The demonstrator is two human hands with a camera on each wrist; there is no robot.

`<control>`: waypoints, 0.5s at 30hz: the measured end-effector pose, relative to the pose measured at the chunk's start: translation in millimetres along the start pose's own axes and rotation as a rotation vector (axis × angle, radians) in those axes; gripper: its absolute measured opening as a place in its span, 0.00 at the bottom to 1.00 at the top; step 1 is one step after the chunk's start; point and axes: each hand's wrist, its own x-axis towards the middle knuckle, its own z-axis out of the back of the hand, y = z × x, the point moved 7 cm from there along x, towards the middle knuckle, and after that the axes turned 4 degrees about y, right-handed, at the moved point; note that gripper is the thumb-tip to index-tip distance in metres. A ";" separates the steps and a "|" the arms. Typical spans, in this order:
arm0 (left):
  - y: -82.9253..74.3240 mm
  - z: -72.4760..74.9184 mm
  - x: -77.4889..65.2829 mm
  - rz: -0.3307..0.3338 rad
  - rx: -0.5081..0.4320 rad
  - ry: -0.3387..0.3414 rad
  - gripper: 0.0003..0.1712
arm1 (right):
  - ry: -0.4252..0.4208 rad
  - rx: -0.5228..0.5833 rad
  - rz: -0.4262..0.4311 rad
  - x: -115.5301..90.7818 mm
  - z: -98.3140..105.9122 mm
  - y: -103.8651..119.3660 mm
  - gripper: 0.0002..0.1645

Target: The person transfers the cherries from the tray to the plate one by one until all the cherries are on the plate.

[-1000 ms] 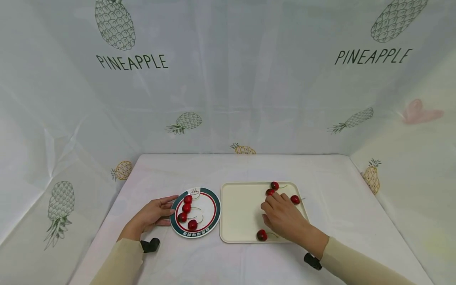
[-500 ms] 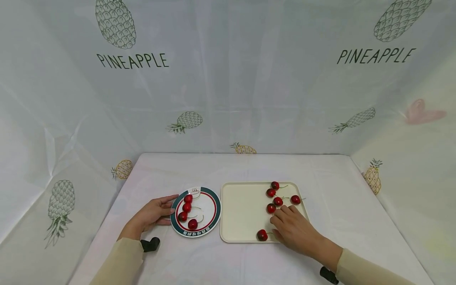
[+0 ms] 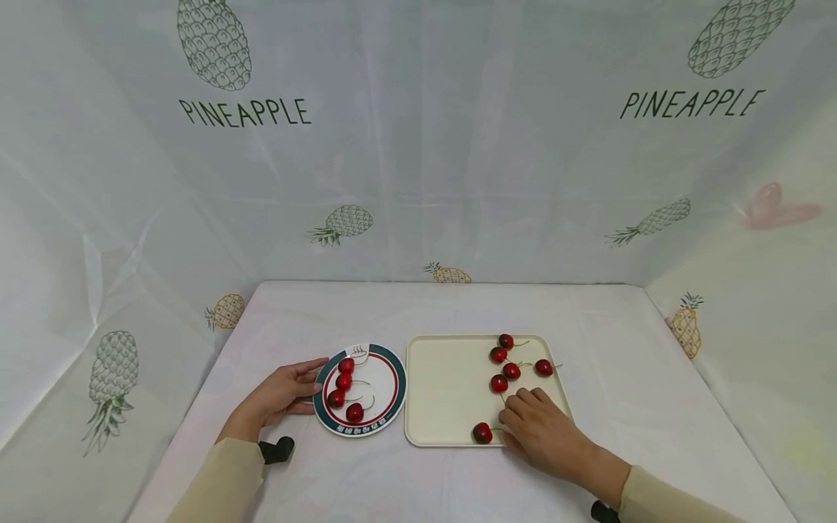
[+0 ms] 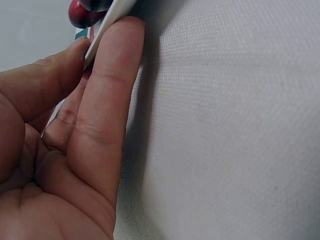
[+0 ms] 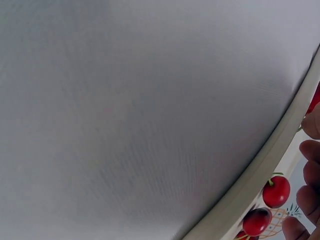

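In the head view, my left hand pinches the left rim of a round white plate with a green and red border. In the left wrist view, the thumb lies on top of the plate's rim and the fingers underneath. Several red cherries with stems, among them one cherry, lie on the plate. My right hand is over the lower right of a cream tray, its bent fingers near the stem of a dark red cherry. In the right wrist view, thumb and index tips look slightly apart.
More cherries lie on the tray's right half, including one cherry just above the right hand and another cherry by the right edge. A white cloth covers the table, and a pineapple-printed curtain hangs behind.
My right hand has drawn back from the tray's upper cherries toward its lower right corner, uncovering several cherries. My left hand stays on the plate.
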 end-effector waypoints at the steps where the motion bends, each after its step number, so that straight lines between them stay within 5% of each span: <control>1: 0.2 -0.3 0.1 -0.003 0.003 -0.001 0.35 | 0.002 -0.003 -0.002 -0.3 -0.4 0.0 0.16; 15: 0.1 1.2 0.6 0.002 -0.019 -0.021 0.35 | -0.033 0.022 -0.001 -2.2 -4.3 -6.0 0.19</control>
